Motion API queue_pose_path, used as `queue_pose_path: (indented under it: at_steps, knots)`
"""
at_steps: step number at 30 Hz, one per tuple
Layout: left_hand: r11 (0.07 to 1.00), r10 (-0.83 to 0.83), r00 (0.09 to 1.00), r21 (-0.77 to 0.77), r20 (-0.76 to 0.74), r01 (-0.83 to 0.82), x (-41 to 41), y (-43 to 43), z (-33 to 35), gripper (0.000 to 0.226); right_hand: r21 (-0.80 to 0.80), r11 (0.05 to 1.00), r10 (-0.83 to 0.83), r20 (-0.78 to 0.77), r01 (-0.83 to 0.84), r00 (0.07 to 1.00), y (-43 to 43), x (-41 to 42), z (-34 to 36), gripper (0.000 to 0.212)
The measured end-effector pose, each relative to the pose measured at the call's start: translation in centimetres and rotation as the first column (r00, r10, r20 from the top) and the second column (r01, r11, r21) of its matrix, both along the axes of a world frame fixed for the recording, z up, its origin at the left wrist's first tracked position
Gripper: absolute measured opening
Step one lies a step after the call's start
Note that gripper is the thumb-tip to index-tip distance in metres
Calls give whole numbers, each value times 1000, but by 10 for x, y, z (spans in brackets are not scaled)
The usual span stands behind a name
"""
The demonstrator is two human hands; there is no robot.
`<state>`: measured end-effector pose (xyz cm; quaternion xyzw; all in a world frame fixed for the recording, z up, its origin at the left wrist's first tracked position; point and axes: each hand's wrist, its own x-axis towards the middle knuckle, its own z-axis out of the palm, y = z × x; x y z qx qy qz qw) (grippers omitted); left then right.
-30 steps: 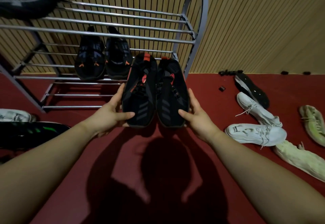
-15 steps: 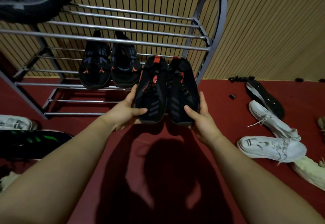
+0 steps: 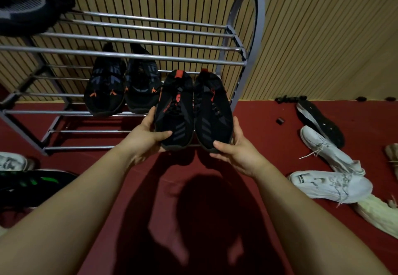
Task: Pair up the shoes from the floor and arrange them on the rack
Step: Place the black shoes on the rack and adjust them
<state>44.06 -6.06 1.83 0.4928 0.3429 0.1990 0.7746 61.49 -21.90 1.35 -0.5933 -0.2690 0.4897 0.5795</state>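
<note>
**Change.** In the last second the held pair has moved forward off the open floor (image 3: 265,145) and into the rack (image 3: 150,57). A second ago it hung short of the rack. Its heels now lie over the bars of the middle shelf (image 3: 64,112), in the free slot between the stored pair (image 3: 122,87) and the end frame (image 3: 259,22).

**Grip.** My left hand (image 3: 146,139) grips the toe of the left shoe (image 3: 174,110), with the thumb across the upper and the fingers along the outer side. My right hand (image 3: 234,151) grips the toe of the right shoe (image 3: 212,110) in the same way. The two shoes are held side by side and touching, with heels toward the wall and toes toward me.

**Contact.** I cannot tell whether the soles bear on the bars yet — the toes and hands cover the front bar at that point.

**Meaning for the task.** I judge pairing done for these two and placement under way, not finished. The likely next step is to slide the pair in until both soles rest on the bars, in line with the stored pair, and then let go. The left shoe sits just beside the stored pair, so a sideways drift could nudge it. A heel could also drop between the bars.

**Remaining.** The white shoes (image 3: 329,186) and others lie on the floor to both sides — more pairs to match.
</note>
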Motion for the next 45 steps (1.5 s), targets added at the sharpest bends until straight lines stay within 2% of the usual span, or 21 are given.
queue_pose_path:
  at_steps: [2,5,9,15,18,22,25,35,45]
  knots:
    - [999,17,1000,27,4,-17,-1,-3,-2,84,33,999,-34,-1,34,999,1,-2,-5,93]
    - [999,-41,999,23,35,40,-9,-6,-4,81,91,994,-62,-29,65,998,4,-3,-12,85]
    - [996,-70,998,52,-3,70,-8,-5,-6,92,83,995,-52,-27,54,998,8,1,-9,81]
    - [993,-48,999,110,2,48,10,-2,-3,96,120,977,-168,-59,174,984,19,2,-7,72]
    - [997,-15,998,71,69,10,14,-6,-10,94,121,959,-249,-76,257,965,20,-4,-15,77]
    - [1000,-29,994,10,101,28,12,-8,-10,98,153,968,-186,-86,197,979,17,-7,-20,87]
    - [1000,-22,994,-11,103,24,13,-10,-8,103,173,963,-200,-50,206,979,20,-9,-18,83]
    - [1000,17,988,0,151,-17,20,-3,-6,107,267,935,-213,-97,232,972,30,-3,-8,82]
    - [999,44,986,-4,158,-44,51,33,3,103,239,943,-225,-47,230,973,74,20,-1,82]
